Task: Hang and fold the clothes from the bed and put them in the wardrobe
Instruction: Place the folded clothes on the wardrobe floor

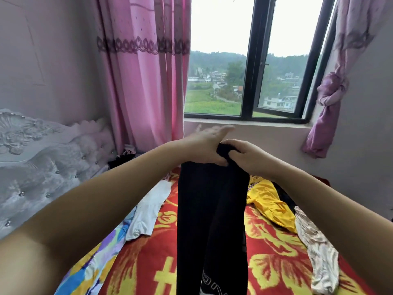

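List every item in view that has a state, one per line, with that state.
black garment: held up, hanging over the bed
left hand: fingers straight, thumb pressing the garment's top
right hand: gripping the garment's top
yellow garment: lying crumpled on the bed
white garment: lying unfolded on the bed
satin garment: lying unfolded on the bed
pink curtain: hanging loose
purple curtain: tied in a knot

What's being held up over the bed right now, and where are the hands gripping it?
A black garment, held by its bunched top end. The right hand grips that end; the left hand also touches it, its fingers straight and blurred.
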A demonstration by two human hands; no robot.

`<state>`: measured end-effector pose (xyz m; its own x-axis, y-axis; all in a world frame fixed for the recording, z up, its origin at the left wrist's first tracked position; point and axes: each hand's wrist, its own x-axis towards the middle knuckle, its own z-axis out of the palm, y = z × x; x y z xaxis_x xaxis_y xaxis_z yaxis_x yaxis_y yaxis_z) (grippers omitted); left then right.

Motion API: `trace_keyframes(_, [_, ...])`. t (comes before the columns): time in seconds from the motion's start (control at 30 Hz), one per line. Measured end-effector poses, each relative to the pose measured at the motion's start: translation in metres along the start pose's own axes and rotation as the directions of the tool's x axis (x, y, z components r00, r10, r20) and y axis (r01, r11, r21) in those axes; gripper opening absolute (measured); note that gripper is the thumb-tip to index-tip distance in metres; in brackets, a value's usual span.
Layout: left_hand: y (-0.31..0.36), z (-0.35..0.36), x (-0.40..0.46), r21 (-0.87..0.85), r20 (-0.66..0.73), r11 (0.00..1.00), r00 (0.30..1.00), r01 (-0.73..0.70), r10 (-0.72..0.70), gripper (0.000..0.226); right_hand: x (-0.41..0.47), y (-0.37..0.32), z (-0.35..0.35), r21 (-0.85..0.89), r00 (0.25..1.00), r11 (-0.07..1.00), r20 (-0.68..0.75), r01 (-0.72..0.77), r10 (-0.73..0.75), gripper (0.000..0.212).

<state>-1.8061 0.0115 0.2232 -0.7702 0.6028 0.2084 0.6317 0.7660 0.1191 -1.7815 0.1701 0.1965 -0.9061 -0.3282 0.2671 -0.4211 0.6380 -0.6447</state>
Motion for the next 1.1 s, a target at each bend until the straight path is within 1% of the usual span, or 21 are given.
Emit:
trace_keyframes(0.03, [-0.002, 0.0, 0.002, -0.116, 0.084, 0.993, 0.996, 0.018, -0.008, 0.075, 0.001, 0.0, 0.0, -0.044, 1.0, 0.999, -0.013, 0.01, -0.011, 0.036])
trace_keyframes(0.07, [-0.004, 0.001, 0.003, -0.255, 0.145, 0.966, 0.989, 0.053, -0.016, 0.056, 0.001, 0.001, -0.001, -0.08, 0.999, 0.997, -0.037, 0.006, -0.009, 0.033])
trace_keyframes(0.13, [-0.01, 0.008, 0.002, -0.463, 0.177, 0.878, 0.983, 0.121, -0.042, 0.013, 0.001, 0.007, -0.003, -0.127, 0.997, 0.992, -0.08, -0.021, 0.011, 0.022])
trace_keyframes(0.17, [-0.011, 0.011, 0.002, -0.515, 0.165, 0.846, 0.985, 0.138, -0.06, 0.007, 0.0, 0.011, -0.004, -0.135, 0.995, 0.99, -0.095, -0.041, 0.028, 0.02])
trace_keyframes(0.23, [-0.01, 0.015, 0.004, -0.546, 0.138, 0.827, 0.988, 0.132, -0.066, 0.014, -0.003, 0.019, -0.001, -0.097, 0.99, 0.991, -0.117, -0.087, 0.075, 0.021])
trace_keyframes(0.3, [-0.008, 0.012, 0.007, -0.576, 0.102, 0.811, 0.993, 0.102, -0.052, 0.017, -0.008, 0.029, 0.005, -0.003, 0.98, 0.989, -0.131, -0.148, 0.146, 0.025])
trace_keyframes(0.33, [-0.007, 0.008, 0.009, -0.588, 0.091, 0.803, 0.994, 0.1, -0.057, 0.016, -0.01, 0.036, 0.01, 0.052, 0.977, 0.982, -0.108, -0.18, 0.185, 0.027])
trace_keyframes(0.4, [-0.007, -0.003, 0.011, -0.596, 0.1, 0.796, 0.994, 0.104, -0.055, 0.013, -0.016, 0.052, 0.022, 0.159, 0.966, 0.953, 0.012, -0.258, 0.259, 0.027])
trace_keyframes(0.43, [-0.008, -0.008, 0.012, -0.604, 0.12, 0.791, 0.992, 0.099, -0.033, 0.012, -0.018, 0.06, 0.029, 0.179, 0.95, 0.934, 0.07, -0.311, 0.303, 0.024])
trace_keyframes(0.5, [-0.008, -0.016, 0.012, -0.614, 0.167, 0.784, 0.986, 0.094, 0.012, 0.013, -0.022, 0.075, 0.041, 0.187, 0.923, 0.904, 0.115, -0.383, 0.367, 0.019])
trace_keyframes(0.6, [-0.01, -0.028, 0.009, -0.624, 0.191, 0.775, 0.981, 0.101, 0.025, 0.014, -0.026, 0.093, 0.047, 0.18, 0.911, 0.899, 0.192, -0.399, 0.366, 0.016])
trace_keyframes(0.7, [-0.018, -0.037, 0.003, -0.619, 0.277, 0.771, 0.96, 0.146, 0.041, 0.013, -0.032, 0.105, 0.045, 0.184, 0.904, 0.91, 0.297, -0.371, 0.308, 0.016])
trace_keyframes(0.73, [-0.022, -0.04, 0.001, -0.603, 0.299, 0.782, 0.954, 0.159, 0.037, 0.014, -0.033, 0.107, 0.043, 0.208, 0.915, 0.913, 0.282, -0.351, 0.287, 0.014])
trace_keyframes(0.8, [-0.032, -0.047, -0.001, -0.585, 0.303, 0.788, 0.953, 0.191, -0.007, 0.023, -0.032, 0.108, 0.038, 0.303, 0.951, 0.901, 0.125, -0.309, 0.284, 0.015])
trace_keyframes(0.83, [-0.038, -0.052, -0.002, -0.589, 0.288, 0.78, 0.957, 0.212, -0.043, 0.035, -0.03, 0.109, 0.035, 0.374, 0.955, 0.882, 0.037, -0.286, 0.294, 0.018])
trace_keyframes(0.87, [-0.043, -0.058, -0.004, -0.595, 0.273, 0.768, 0.958, 0.236, -0.083, 0.049, -0.028, 0.111, 0.032, 0.439, 0.953, 0.857, -0.011, -0.269, 0.304, 0.018])
trace_keyframes(0.9, [-0.048, -0.065, -0.005, -0.6, 0.263, 0.758, 0.958, 0.255, -0.114, 0.061, -0.029, 0.113, 0.03, 0.479, 0.95, 0.835, -0.006, -0.27, 0.311, 0.02])
trace_keyframes(0.93, [-0.053, -0.07, -0.007, -0.605, 0.254, 0.752, 0.959, 0.262, -0.129, 0.066, -0.031, 0.115, 0.03, 0.488, 0.95, 0.823, 0.047, -0.291, 0.308, 0.021])
trace_keyframes(0.97, [-0.057, -0.074, -0.008, -0.613, 0.245, 0.748, 0.961, 0.255, -0.127, 0.065, -0.035, 0.118, 0.031, 0.48, 0.947, 0.817, 0.126, -0.319, 0.296, 0.025])
trace_keyframes(1.03, [-0.066, -0.079, -0.011, -0.635, 0.241, 0.733, 0.964, 0.243, -0.11, 0.054, -0.046, 0.126, 0.035, 0.477, 0.921, 0.794, 0.284, -0.377, 0.266, 0.039])
trace_keyframes(1.1, [-0.073, -0.077, -0.013, -0.656, 0.26, 0.713, 0.961, 0.248, -0.095, 0.042, -0.056, 0.136, 0.04, 0.474, 0.856, 0.744, 0.447, -0.472, 0.259, 0.049])
